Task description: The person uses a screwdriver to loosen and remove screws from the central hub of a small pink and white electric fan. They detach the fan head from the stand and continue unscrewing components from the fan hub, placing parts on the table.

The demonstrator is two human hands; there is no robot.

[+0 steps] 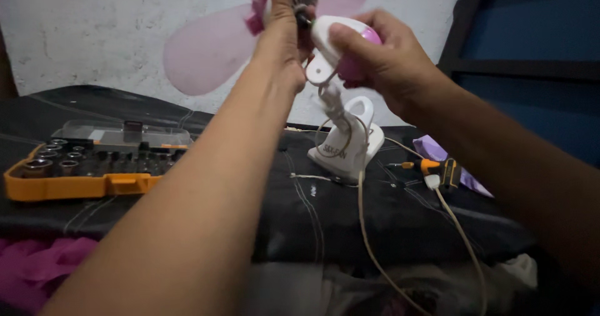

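Observation:
A small white and pink desk fan stands on its white base on a black cloth. My left hand is closed around the fan's motor hub at the top, just behind the translucent pink blades. My right hand grips the white and pink rear motor housing. The two hands nearly touch around the fan head. A thin beige cable hangs down from the fan toward me.
An open orange case of sockets and bits lies at the left on the black cloth. A screwdriver with an orange and black handle lies right of the fan base, beside a purple sheet. Pink fabric sits at the lower left.

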